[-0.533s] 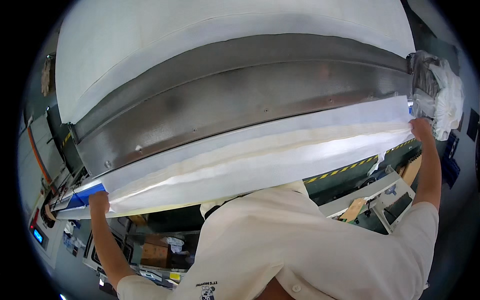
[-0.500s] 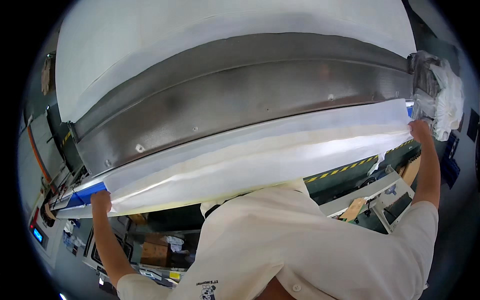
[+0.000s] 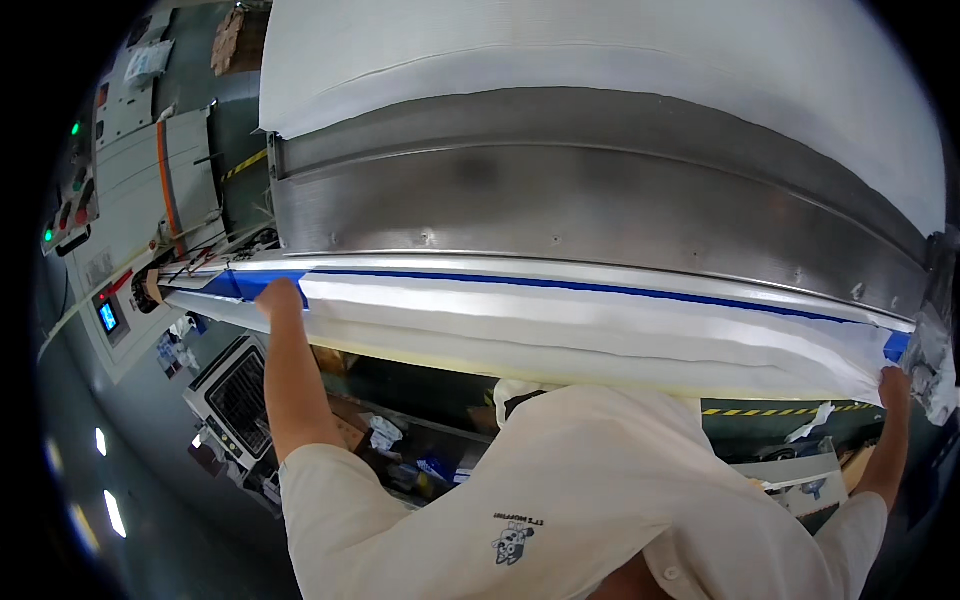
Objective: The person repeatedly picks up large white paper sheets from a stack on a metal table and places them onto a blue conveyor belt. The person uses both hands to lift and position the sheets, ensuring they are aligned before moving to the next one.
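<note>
A long white fabric-like sheet (image 3: 560, 320) stretches between my two hands along the front of a machine, lying in shallow folds. At its left end, my left hand (image 3: 281, 297) is closed on the edge, beside a blue strip (image 3: 235, 284). Far to the right, my right hand (image 3: 894, 386) grips the other end near its lower corner. The blue strip shows as a thin line above the sheet's upper edge. Behind it runs a metal bar (image 3: 480, 264), below a wide grey metal panel (image 3: 600, 190) with several screws.
A broad white sheet (image 3: 600, 45) rises beyond the panel. A control box with a lit blue display (image 3: 108, 316) stands at the left. Clear plastic wrapping (image 3: 930, 365) hangs at the far right. A black-grilled appliance (image 3: 235, 395) and a cluttered shelf lie below the machine.
The view has shifted and turned. The sheet's upper edge now sits lower against the bar, exposing the blue line behind it. Both hands keep hold of the ends.
</note>
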`<act>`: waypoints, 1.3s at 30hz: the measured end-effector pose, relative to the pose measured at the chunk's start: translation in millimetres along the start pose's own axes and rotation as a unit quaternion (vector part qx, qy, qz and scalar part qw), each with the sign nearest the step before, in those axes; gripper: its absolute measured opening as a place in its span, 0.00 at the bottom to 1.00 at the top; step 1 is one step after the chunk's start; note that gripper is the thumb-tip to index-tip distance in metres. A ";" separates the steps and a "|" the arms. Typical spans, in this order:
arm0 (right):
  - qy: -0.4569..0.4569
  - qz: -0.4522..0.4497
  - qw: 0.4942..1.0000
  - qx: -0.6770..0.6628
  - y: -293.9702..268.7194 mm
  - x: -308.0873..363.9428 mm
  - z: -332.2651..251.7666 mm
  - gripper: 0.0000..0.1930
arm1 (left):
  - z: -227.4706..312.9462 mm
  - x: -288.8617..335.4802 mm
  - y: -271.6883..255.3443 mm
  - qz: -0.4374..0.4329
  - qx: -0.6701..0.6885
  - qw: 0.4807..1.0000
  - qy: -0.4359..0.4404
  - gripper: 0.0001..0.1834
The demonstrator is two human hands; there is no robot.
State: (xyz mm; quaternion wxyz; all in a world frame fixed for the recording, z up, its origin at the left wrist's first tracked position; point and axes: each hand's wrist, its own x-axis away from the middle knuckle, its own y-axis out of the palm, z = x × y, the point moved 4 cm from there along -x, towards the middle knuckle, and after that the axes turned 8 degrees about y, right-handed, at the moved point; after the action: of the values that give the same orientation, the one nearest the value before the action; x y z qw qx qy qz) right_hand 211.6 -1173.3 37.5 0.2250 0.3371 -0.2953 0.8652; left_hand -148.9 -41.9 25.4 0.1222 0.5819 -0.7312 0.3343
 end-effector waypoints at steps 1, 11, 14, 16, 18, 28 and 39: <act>0.008 -0.008 1.000 0.002 5.1 -1.0 -4.0 0.11 | -7.9 -0.4 -6.5 0.023 0.030 0.999 -0.022 0.13; -0.098 -0.175 0.973 -0.116 -82.2 18.8 -99.3 0.25 | 88.8 44.0 -58.6 0.175 0.233 0.954 0.067 0.17; -0.139 -0.181 0.964 -0.137 -85.0 18.1 -124.0 0.32 | 106.1 49.0 -64.5 0.196 0.259 0.942 0.084 0.17; -0.161 -0.204 0.957 -0.131 -94.1 14.6 -136.7 0.32 | 112.4 54.8 -68.0 0.223 0.270 0.930 0.108 0.17; -0.152 -0.127 0.963 -0.182 -100.3 13.5 -144.2 0.27 | 109.1 51.7 -63.1 0.235 0.277 0.925 0.110 0.17; -0.248 0.013 0.968 -0.024 -116.8 2.3 -194.4 0.10 | 102.8 2.1 -22.3 0.306 0.474 0.821 0.079 0.22; -0.340 0.177 0.868 -0.315 -428.1 84.1 -394.6 0.09 | 122.1 -6.0 -137.9 0.562 0.398 0.719 0.099 0.19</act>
State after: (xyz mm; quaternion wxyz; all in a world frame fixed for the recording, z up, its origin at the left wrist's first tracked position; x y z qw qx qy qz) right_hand 229.3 -585.7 15.4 0.0479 0.4641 -0.6650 0.5832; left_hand 7.1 -128.1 -21.4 -0.2591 0.0228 -0.7074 0.6572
